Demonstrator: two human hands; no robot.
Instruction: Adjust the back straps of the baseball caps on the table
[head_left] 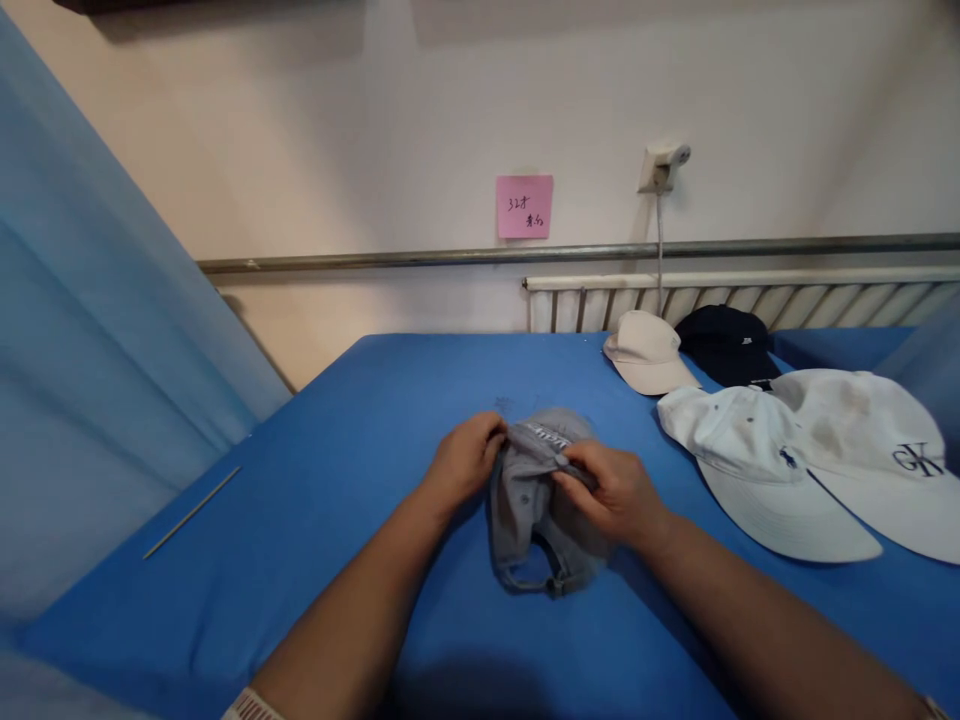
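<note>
A grey baseball cap [517, 510] with white lettering is between my hands, over the middle of the blue-covered bed [322, 430]. Its back opening and strap face toward me, and the crown is folded at the top. My left hand [466, 455] pinches the cap's upper left edge, fingers curled. With thumb and fingers, my right hand [616, 490] grips the folded fabric at the upper right, by the lettering. The brim is mostly hidden from view.
At the right lie a beige cap [646, 350], a black cap [724, 340], a white cap [750, 440] and a larger white cap [862, 420]. A thin stick [191, 513] lies at the left. A blue curtain [97, 300] hangs left; a radiator [577, 300] stands behind.
</note>
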